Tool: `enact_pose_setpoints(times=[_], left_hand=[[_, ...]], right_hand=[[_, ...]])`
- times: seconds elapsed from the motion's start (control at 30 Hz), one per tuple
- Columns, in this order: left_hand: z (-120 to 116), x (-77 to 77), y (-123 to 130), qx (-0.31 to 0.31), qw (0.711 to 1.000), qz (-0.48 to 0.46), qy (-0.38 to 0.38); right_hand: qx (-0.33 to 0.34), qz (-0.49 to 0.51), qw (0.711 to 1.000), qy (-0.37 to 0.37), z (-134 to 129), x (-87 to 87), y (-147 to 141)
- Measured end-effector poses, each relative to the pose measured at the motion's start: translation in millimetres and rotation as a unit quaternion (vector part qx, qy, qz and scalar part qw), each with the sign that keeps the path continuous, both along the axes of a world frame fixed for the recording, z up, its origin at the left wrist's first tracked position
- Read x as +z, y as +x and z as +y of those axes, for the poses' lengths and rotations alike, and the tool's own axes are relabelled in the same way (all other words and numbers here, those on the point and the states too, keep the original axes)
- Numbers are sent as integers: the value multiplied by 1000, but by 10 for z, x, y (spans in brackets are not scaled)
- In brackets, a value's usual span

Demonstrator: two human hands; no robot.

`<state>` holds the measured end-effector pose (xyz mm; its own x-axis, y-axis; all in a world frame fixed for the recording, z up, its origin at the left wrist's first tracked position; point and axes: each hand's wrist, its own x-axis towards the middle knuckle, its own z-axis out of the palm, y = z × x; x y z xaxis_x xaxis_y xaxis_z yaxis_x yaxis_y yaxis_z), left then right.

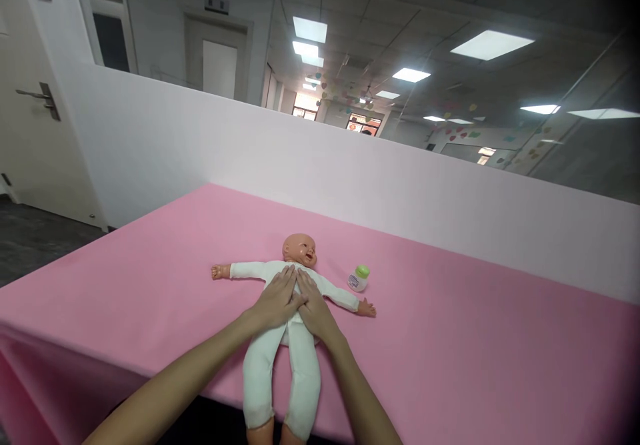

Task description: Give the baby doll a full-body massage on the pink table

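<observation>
A baby doll (259,365) with a white cloth body lies on its back, its head away from me and its arms spread wide. Both my hands rest flat on its chest, side by side. The fingers of my left hand (278,297) are stretched toward the doll's neck. My right hand (315,308) lies the same way, and the thumbs meet or overlap in the middle. Beside the doll's arm on the right stands a small jar (359,278) with a green lid, apart from my hands. The doll's feet are cut off by the lower edge of the view.
A pink cloth (450,338) covers the table, whose near edge runs under the doll's legs. Behind it rises a low white wall (400,185) with a glass pane above. A door (40,118) with a metal handle is at the far left.
</observation>
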<state>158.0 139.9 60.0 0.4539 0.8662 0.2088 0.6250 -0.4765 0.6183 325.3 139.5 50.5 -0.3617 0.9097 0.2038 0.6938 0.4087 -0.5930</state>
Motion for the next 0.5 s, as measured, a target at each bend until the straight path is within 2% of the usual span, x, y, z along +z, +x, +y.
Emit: enact_pose_setpoints(times=[0.13, 0.27, 0.5], left_hand=[[170, -75, 4, 13, 1000, -5, 21], [274, -196, -83, 35, 999, -14, 4], [276, -298, -346, 48, 996, -36, -64]], right_hand=[[-65, 22, 998, 2, 145, -113, 64], [-124, 64, 990, -33, 149, -231, 206], [-134, 96, 986, -39, 4, -333, 367]])
